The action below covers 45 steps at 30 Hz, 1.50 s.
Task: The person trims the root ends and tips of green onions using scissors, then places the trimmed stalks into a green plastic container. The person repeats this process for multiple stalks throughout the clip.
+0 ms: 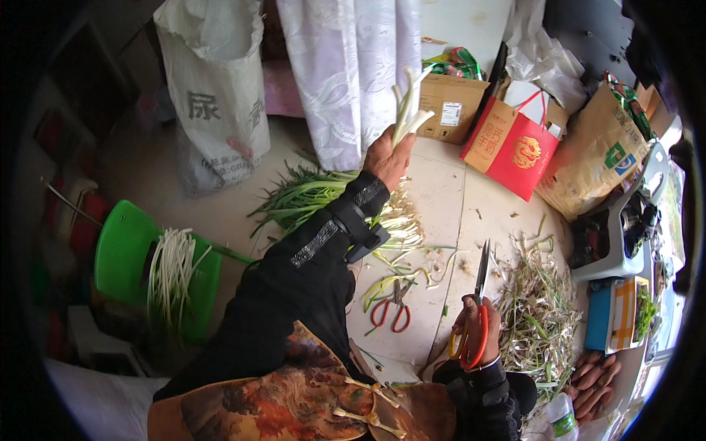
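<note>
My left hand (389, 159) is stretched forward, its fingers closed round a few pale scallion stalks (407, 117) whose tops stick up past it. Below it on the floor lies a heap of scallions (309, 191), green leaves to the left and whitish root ends to the right. In my right hand (491, 334), near my knee, are scissors (482, 275) with orange-red handles and blades pointing up. A second pair of red-handled scissors (391, 312) rests on the tiles between my hands. Long white trimmed stalks (173, 275) lie over a green plastic seat (121, 250) at the left.
Right of my right hand spreads a large pile of dry peelings (540, 316). Sweet potatoes (594, 382) and a blue box (599, 316) are beyond it. Along the back stand a white woven sack (213, 95), a pale curtain (327, 73), a cardboard box (445, 110) and a red gift bag (515, 147).
</note>
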### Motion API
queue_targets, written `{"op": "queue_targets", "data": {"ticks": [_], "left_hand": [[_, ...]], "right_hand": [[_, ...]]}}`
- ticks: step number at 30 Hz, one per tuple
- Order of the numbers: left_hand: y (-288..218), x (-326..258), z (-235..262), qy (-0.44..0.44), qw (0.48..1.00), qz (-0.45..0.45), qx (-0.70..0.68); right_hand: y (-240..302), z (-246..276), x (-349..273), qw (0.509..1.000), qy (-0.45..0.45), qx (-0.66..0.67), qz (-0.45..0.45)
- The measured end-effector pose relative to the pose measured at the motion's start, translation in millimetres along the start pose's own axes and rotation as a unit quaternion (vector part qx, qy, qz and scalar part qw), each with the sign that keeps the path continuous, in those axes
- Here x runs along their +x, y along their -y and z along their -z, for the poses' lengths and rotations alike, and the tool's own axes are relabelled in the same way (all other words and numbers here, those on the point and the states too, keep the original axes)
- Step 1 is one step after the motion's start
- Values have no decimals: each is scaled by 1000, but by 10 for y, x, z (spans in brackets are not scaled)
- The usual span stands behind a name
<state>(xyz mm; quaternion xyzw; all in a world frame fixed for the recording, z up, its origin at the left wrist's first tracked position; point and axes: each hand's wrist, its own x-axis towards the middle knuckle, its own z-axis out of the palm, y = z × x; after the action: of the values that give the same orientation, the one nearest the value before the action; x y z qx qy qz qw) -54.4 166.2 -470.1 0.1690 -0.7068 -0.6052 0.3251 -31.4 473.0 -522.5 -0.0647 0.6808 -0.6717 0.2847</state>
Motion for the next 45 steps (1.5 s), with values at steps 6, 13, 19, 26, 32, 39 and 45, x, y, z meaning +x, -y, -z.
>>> {"op": "queue_targets", "data": {"ticks": [6,13,19,26,32,39,45], "left_hand": [[-652,78,989,88,890,-221,389],[-1176,-896,3202,132,797,75,585],[66,-2281,4600,-43,690,222,687],[885,-2907,4893,-196,558,353,725],[951,-2930,4660,-178,571,403,692],[773,-3024,4613,-168,660,372,631],[780,-3083,4461,-196,599,369,683]], "right_hand": [[-90,29,19,998,-35,-46,-3],[-146,-11,1,994,45,-100,24],[-252,-27,44,985,22,-169,12],[-387,-115,110,985,0,-170,-23],[-428,-286,94,979,8,-204,-10],[-438,-289,116,979,32,-201,-5],[-412,-205,108,979,14,-205,-1]]}}
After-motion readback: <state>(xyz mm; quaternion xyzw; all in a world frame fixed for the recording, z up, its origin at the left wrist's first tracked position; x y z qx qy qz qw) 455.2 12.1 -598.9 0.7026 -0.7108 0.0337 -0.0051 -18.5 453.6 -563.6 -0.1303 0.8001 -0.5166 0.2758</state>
